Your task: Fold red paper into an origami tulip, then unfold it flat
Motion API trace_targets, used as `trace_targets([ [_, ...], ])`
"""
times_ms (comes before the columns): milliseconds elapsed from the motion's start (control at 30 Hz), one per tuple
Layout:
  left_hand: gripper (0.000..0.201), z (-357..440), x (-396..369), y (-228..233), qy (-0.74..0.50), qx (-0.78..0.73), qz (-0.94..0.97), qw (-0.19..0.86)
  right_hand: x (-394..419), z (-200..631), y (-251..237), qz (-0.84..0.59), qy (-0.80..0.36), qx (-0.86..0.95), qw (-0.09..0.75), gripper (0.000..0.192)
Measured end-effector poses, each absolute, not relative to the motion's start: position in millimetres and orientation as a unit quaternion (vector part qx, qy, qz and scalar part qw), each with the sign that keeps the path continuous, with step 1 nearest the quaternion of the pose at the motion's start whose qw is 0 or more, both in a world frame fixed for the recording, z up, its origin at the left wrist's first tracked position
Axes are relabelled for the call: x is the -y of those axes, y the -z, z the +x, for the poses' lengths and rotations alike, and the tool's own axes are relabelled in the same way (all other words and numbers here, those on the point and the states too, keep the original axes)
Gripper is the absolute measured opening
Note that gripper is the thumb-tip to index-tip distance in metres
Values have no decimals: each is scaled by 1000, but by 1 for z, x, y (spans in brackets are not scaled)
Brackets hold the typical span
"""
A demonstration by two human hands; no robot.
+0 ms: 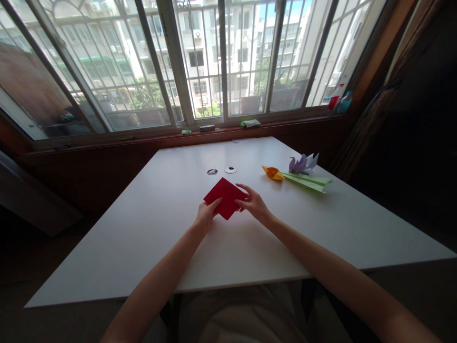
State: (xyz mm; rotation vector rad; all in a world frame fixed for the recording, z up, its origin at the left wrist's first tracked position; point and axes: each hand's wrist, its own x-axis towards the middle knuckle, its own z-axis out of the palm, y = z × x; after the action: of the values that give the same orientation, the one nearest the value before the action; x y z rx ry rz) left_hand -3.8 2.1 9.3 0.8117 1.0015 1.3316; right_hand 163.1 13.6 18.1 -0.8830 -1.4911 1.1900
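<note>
Within left grip [206, 213], red paper [224, 196], right grip [254, 203] apparently wider

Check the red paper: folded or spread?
Cannot tell: the red paper shows a flat diamond-shaped face, held in the left hand, right hand at its right corner; its underside is hidden.

We could pass along the left edge of the table [107, 252]; near its right edge, the orange flower [273, 173], green stem [307, 182] and purple flower [302, 164] block us.

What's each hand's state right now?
Left hand: closed, holding the red paper.
Right hand: at the paper's right corner; whether it grips can't be told.
</note>
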Motion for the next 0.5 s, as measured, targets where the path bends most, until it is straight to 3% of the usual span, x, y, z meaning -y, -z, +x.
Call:
trace_targets([
  [100, 40, -4, -3, -9, -581, -431, 354, 593, -15, 164, -16, -384, -492, 607, 492, 64],
  [500, 38, 3, 6, -10, -570, -392, 444, 569, -14, 160, -17, -390, -524, 562, 508, 25],
])
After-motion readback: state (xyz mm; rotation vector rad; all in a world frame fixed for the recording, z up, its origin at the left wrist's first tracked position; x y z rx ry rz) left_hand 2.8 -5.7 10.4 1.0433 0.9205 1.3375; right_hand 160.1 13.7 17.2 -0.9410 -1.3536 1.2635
